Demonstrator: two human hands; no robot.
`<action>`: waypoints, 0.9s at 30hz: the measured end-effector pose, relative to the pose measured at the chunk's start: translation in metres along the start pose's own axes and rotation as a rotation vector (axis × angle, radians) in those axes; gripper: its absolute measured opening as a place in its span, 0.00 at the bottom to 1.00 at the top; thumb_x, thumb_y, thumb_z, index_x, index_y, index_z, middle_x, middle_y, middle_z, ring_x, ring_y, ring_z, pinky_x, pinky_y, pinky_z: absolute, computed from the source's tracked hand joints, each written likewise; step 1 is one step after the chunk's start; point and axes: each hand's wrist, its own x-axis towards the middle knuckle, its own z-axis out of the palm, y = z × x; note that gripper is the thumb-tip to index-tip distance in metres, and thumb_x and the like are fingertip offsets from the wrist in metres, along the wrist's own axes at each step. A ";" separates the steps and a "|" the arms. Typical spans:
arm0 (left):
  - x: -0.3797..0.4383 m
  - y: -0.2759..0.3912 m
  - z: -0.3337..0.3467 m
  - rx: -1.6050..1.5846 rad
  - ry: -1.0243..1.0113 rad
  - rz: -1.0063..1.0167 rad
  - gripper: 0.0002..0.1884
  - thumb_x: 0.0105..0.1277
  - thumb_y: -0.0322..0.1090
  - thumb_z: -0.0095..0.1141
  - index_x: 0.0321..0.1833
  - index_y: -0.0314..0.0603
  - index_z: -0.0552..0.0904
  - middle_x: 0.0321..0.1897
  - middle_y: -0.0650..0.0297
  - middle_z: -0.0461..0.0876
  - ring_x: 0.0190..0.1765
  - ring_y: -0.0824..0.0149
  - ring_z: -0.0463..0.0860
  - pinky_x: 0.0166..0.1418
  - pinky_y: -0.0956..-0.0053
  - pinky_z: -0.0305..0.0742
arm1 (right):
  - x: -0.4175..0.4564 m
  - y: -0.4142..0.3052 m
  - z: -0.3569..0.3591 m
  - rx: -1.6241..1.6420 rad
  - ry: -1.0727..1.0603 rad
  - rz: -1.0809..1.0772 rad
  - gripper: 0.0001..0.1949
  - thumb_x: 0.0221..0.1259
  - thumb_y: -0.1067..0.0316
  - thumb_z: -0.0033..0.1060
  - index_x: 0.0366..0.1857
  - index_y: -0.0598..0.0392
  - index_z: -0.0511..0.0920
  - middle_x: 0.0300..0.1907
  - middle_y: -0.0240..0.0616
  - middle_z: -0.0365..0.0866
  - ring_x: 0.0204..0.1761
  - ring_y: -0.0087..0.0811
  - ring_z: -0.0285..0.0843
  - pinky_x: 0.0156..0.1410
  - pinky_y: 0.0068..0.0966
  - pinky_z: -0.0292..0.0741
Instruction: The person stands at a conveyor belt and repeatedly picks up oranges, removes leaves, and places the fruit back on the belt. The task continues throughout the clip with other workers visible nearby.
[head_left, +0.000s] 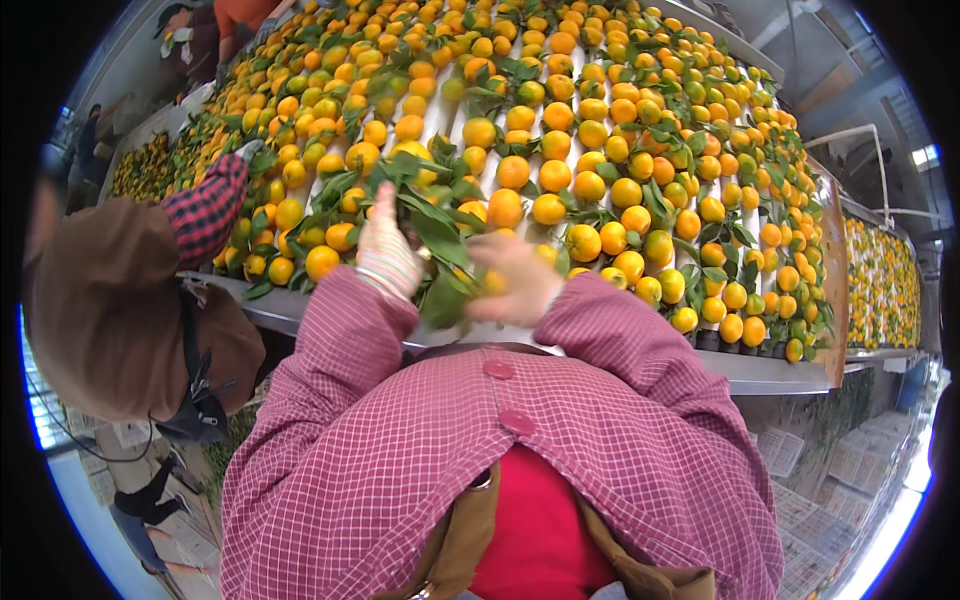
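Observation:
My left hand (388, 251), in a striped glove with the thumb bare or lighter in colour, is at the near edge of the sorting bed against a bunch of green citrus leaves (435, 225). The leaves cover most of its fingers. My right hand (514, 279) is blurred by motion, its fingers curled towards the lower leaves (446, 300). A small orange fruit (493, 283) shows by its fingertips; whether they grip it is unclear. Mandarins (505, 208) with leaves lie around both hands on white rollers (442, 112).
The bed has a metal front rail (757, 375) and a wooden side board (831, 285). Close on my left, a person in a brown hood (112, 300) reaches a gloved hand (249, 150) into the fruit. Other people stand at the far left. Another fruit-covered bed (885, 285) lies right.

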 end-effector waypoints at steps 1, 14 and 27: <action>-0.001 -0.005 0.004 0.047 0.028 -0.045 0.22 0.65 0.60 0.59 0.48 0.50 0.80 0.33 0.65 0.85 0.34 0.67 0.84 0.36 0.68 0.79 | 0.010 -0.009 0.008 0.003 0.031 -0.200 0.30 0.51 0.55 0.69 0.59 0.57 0.75 0.52 0.52 0.79 0.58 0.46 0.75 0.65 0.37 0.72; 0.032 0.005 -0.044 -0.227 -0.186 -0.272 0.13 0.69 0.48 0.58 0.39 0.46 0.81 0.32 0.66 0.84 0.35 0.65 0.83 0.45 0.67 0.80 | 0.002 -0.034 0.005 -0.192 -0.121 0.209 0.13 0.61 0.58 0.56 0.37 0.57 0.82 0.40 0.43 0.82 0.48 0.47 0.79 0.51 0.40 0.78; 0.050 0.038 -0.059 -0.154 -0.138 -0.143 0.13 0.71 0.50 0.55 0.40 0.49 0.79 0.33 0.69 0.83 0.32 0.70 0.82 0.34 0.66 0.72 | 0.042 -0.073 0.032 -0.502 -0.088 0.217 0.08 0.53 0.62 0.65 0.31 0.53 0.80 0.35 0.37 0.79 0.43 0.44 0.79 0.42 0.38 0.79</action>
